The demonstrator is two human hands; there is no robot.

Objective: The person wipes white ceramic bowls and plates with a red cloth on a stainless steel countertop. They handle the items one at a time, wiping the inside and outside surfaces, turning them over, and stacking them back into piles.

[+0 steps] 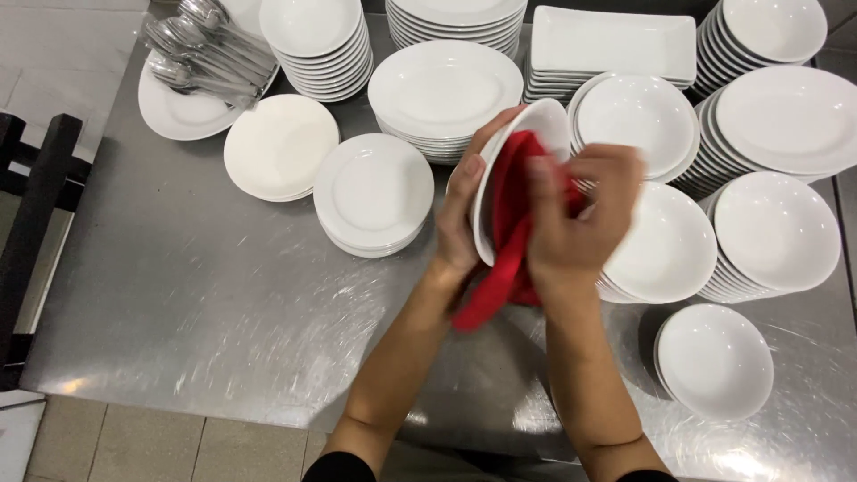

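My left hand (460, 219) grips a white bowl-like plate (544, 120) by its rim and holds it tilted on edge above the steel table (196, 295). My right hand (576, 223), blurred, presses a red cloth (504, 259) into the hollow of the plate. A tail of the cloth hangs down below both hands. Stacks of white plates surround the hands on the table.
Stacks of white plates and bowls (373, 192) fill the table's far half and right side, with a rectangular dish stack (611, 45) at the back. Spoons (201, 49) lie on a plate at far left. One small stack (714, 361) sits near right. A dark chair (31, 205) stands left.
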